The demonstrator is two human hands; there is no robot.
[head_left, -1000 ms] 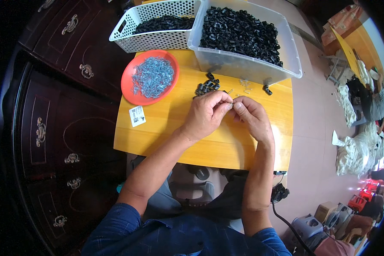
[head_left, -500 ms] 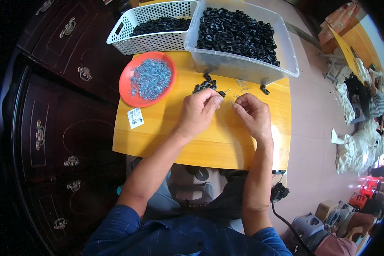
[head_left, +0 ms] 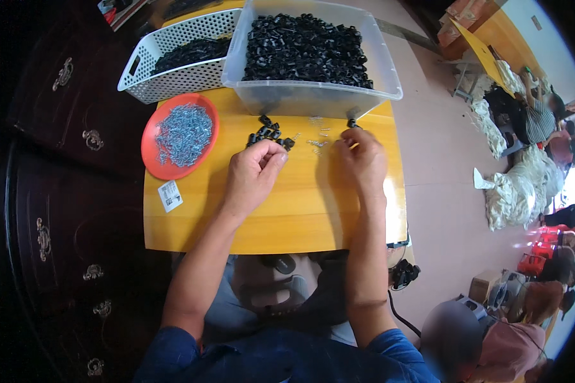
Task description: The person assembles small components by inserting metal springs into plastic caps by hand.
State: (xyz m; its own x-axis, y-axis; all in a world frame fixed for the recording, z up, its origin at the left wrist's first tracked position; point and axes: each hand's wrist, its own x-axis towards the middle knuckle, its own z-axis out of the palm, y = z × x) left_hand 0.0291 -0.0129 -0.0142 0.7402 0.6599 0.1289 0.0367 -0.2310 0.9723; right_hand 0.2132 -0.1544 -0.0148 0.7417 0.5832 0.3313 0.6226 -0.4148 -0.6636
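My left hand [head_left: 255, 173] is closed, thumb and index finger pressed together, beside a small pile of black plastic pieces [head_left: 266, 132]. What the pinch holds is hidden; a black piece sits right at the fingertips. My right hand [head_left: 366, 165] has its fingers curled and reaches to the right part of the table, its fingertips just below a separate black piece [head_left: 352, 122]. Whether it grips anything cannot be seen. Between the hands lie several tiny metal springs [head_left: 318, 142]. A red plate [head_left: 148, 148] to the left carries a heap of similar silvery-blue springs [head_left: 184, 135].
On the table's far side stand a translucent bin [head_left: 300, 102] full of black pieces and a white perforated basket [head_left: 144, 89] with more. A white label [head_left: 170, 196] lies on the yellow table [head_left: 191, 230]. Dark drawers [head_left: 64, 191] flank the left; other people and piled cloth are at right.
My right hand has moved right and away, from the loose springs to the separate black piece. My left hand stays by the pile. The whole view has shifted, moving the table leftward in the picture.
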